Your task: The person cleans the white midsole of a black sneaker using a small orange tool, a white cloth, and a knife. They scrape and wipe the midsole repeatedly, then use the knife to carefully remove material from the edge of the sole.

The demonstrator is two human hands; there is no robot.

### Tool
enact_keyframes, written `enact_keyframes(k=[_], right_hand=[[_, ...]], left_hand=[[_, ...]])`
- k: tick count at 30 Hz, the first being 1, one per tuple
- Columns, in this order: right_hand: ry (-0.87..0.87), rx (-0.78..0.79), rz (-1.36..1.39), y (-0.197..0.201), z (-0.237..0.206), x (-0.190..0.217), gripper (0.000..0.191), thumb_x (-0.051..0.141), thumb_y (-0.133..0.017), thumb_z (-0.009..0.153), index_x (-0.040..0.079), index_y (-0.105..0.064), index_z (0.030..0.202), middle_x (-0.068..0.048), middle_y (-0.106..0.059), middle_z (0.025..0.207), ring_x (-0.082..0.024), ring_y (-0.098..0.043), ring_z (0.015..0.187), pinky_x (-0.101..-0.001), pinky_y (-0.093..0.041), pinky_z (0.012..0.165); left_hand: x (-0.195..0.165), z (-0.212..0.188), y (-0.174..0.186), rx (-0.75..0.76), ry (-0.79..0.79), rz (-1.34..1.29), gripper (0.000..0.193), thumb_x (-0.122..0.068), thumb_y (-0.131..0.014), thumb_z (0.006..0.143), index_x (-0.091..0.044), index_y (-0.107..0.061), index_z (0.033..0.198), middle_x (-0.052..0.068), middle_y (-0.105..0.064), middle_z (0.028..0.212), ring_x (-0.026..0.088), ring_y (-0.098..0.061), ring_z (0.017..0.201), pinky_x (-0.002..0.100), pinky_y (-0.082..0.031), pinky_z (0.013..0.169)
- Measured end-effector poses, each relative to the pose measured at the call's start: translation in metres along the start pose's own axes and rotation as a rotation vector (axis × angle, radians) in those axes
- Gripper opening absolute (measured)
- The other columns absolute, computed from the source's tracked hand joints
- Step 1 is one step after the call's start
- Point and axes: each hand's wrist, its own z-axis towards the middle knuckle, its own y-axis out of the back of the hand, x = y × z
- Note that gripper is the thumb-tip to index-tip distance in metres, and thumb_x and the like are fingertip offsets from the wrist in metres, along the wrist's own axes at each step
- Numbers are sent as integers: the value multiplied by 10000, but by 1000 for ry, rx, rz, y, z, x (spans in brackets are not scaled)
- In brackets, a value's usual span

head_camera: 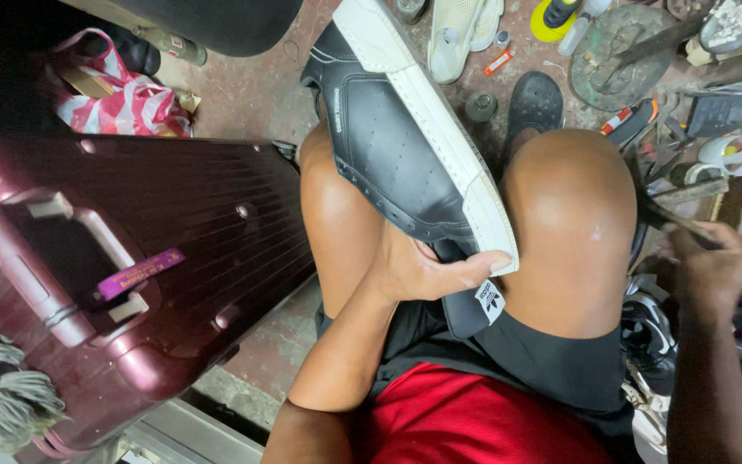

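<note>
A black sneaker (388,146) with a white sole (440,120) lies on its side across my bare knees, sole edge up and to the right. My left hand (427,271) grips its heel end, thumb along the white sole edge. My right hand (710,266) is off to the right of my right knee, closed around a thin stick-like tool (676,219) that points up and left.
A dark red hard suitcase (130,258) stands close on the left. On the floor ahead lie sandals (534,99), a pale shoe sole (457,34), small bottles and tins. Tools and shoes crowd the right side (706,155). A red-and-white bag (122,94) sits at the upper left.
</note>
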Motion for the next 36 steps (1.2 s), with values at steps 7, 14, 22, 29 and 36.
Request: enact_keyframes(k=[7,14,22,29,36], right_hand=[[-43,-60,712,54,-8,-23,134,166,-681,1060,57,-657,986,-63,-666,873,-136,-627,740,-282,-504,704],[174,17,945,61,-33,-16,157,184,-673,1028,100,-597,921,-28,-599,819,-120,-558,695,-281,-462,672],[384,199,1035,44,-71,32,207,205,-664,992,149,-528,846,11,-523,757,-103,-479,643,-280,-415,636],[424,361,969,27,-96,107,226,237,-642,1000,180,-493,841,31,-458,716,-97,-429,598,-301,-393,601],[305,452,921,3,-107,190,374,443,-497,1124,98,-472,1268,1,-454,678,-130,-480,526,-358,-431,591]], left_hand=[[-9,-26,6,-11,43,-53,341,-89,-874,828,-53,-675,1103,22,-700,966,120,-685,880,281,-570,822],[-18,-41,7,7,-10,-28,272,-77,-865,842,-48,-688,1047,13,-704,951,115,-683,864,271,-568,822],[-18,-46,-2,47,-1,2,246,-85,-844,863,-65,-688,1052,11,-693,922,121,-683,837,264,-561,777],[-12,-47,-6,49,26,46,249,-125,-862,852,-80,-699,1035,7,-706,899,113,-696,812,276,-580,767],[-10,-45,-7,38,26,166,331,-205,-898,806,-91,-700,1045,8,-708,907,131,-704,821,285,-579,773]])
